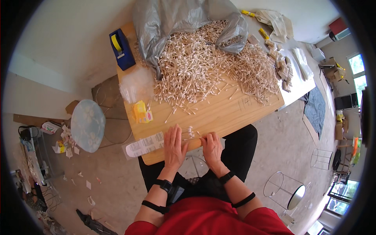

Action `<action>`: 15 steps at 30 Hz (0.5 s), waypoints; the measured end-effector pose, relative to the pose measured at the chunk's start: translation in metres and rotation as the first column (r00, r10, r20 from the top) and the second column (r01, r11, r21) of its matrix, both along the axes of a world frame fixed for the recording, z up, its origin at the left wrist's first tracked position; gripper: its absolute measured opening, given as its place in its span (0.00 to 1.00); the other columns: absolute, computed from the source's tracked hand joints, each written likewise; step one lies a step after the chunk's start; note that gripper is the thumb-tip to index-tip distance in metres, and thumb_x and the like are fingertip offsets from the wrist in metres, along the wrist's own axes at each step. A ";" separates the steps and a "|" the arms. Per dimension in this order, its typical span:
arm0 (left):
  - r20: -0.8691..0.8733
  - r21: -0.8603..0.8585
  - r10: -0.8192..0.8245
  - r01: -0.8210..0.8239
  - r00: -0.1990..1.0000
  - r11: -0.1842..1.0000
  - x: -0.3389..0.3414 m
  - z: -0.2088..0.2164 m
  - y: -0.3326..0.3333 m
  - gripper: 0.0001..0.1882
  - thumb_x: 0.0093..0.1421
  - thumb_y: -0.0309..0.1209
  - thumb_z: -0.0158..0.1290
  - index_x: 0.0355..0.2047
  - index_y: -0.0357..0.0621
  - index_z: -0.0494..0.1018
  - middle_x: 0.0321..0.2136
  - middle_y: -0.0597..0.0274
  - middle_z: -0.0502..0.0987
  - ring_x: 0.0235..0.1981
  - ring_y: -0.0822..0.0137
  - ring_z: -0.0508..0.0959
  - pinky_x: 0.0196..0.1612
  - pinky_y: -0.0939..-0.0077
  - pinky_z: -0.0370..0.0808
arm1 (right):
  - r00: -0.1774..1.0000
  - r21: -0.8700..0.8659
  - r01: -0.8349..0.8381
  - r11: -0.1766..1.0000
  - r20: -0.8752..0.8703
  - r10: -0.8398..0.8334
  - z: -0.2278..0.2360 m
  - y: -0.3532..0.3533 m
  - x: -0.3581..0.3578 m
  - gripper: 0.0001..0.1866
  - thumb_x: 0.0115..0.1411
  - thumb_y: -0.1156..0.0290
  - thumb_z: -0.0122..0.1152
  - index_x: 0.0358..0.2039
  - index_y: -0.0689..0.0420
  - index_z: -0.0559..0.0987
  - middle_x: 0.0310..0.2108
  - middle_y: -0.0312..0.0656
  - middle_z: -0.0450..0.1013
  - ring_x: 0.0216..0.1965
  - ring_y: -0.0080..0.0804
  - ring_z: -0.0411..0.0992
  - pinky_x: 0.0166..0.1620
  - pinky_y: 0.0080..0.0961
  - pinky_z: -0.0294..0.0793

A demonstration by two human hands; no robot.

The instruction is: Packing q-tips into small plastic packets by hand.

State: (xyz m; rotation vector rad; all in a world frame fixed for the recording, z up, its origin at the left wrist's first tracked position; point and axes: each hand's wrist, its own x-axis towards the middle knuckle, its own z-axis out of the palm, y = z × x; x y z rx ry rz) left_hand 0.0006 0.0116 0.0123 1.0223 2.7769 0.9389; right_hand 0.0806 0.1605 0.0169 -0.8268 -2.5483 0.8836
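Note:
My left hand [175, 147] lies flat with its fingers stretched out, on the near edge of the wooden table. Under and beside it is a clear bag with a white printed card [145, 145]. A row of cotton swabs [188, 133] sticks out past its fingers to the right. Just right of that row my right hand [212, 149] is closed in a pinch on a cotton swab [198, 133], whose tip shows at the fingertips. A bit of clear plastic shows beside the right hand. Farther back spreads a large heap of loose cotton swabs [188, 70].
A grey plastic bag [168, 19] spills swabs at the back. At the left stand a blue tape dispenser [124, 55], clear bags [137, 84] and yellow packets [140, 112]. Bundled swabs [282, 64] lie at the right. A round stool [88, 125] stands left of the table.

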 end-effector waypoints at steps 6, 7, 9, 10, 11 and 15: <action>-0.023 -0.250 -0.243 0.230 0.970 0.941 0.005 -0.004 -0.004 0.42 0.58 0.43 0.59 0.68 0.42 0.55 0.71 0.56 0.52 0.72 0.52 0.49 0.71 0.46 0.45 | 0.998 0.116 -0.055 0.992 0.050 0.049 -0.002 0.005 -0.001 0.08 0.56 0.71 0.65 0.31 0.58 0.75 0.34 0.45 0.70 0.39 0.48 0.71 0.39 0.41 0.73; -0.052 -0.299 -0.267 0.240 0.962 0.923 0.006 -0.004 -0.004 0.42 0.58 0.45 0.59 0.68 0.43 0.55 0.71 0.59 0.52 0.73 0.54 0.48 0.72 0.46 0.45 | 0.994 0.129 -0.086 0.988 0.071 0.077 -0.003 0.005 -0.002 0.07 0.57 0.70 0.64 0.31 0.58 0.75 0.35 0.45 0.70 0.40 0.47 0.71 0.40 0.41 0.73; -0.064 -0.306 -0.299 0.267 0.952 0.914 0.006 -0.007 -0.005 0.42 0.58 0.46 0.59 0.68 0.44 0.55 0.71 0.61 0.52 0.73 0.56 0.48 0.72 0.46 0.44 | 0.990 0.143 -0.121 0.982 0.091 0.109 -0.001 0.004 -0.004 0.07 0.59 0.69 0.62 0.31 0.58 0.75 0.36 0.46 0.70 0.41 0.47 0.71 0.41 0.41 0.73; -0.074 -0.315 -0.334 0.295 0.940 0.902 0.006 -0.009 -0.006 0.42 0.57 0.47 0.59 0.68 0.44 0.56 0.71 0.63 0.52 0.73 0.58 0.48 0.72 0.46 0.44 | 0.987 0.133 -0.143 0.981 0.090 0.131 0.001 0.004 -0.003 0.06 0.59 0.70 0.61 0.31 0.58 0.75 0.35 0.46 0.69 0.41 0.48 0.71 0.41 0.41 0.73; -0.075 -0.312 -0.333 0.295 0.940 0.903 0.005 -0.009 -0.006 0.42 0.57 0.47 0.59 0.68 0.44 0.56 0.71 0.63 0.52 0.73 0.58 0.48 0.72 0.46 0.44 | 0.984 0.124 -0.162 0.979 0.089 0.152 0.003 0.005 -0.003 0.06 0.58 0.70 0.60 0.32 0.58 0.74 0.35 0.47 0.69 0.41 0.48 0.70 0.42 0.41 0.73; -0.046 -0.317 -0.352 0.321 0.935 0.892 0.004 -0.008 -0.006 0.43 0.57 0.48 0.58 0.68 0.45 0.56 0.71 0.63 0.52 0.73 0.59 0.48 0.72 0.46 0.43 | 0.965 0.186 -0.244 0.952 0.143 0.220 0.007 0.018 0.007 0.04 0.56 0.73 0.57 0.32 0.58 0.74 0.35 0.47 0.68 0.41 0.47 0.69 0.42 0.40 0.71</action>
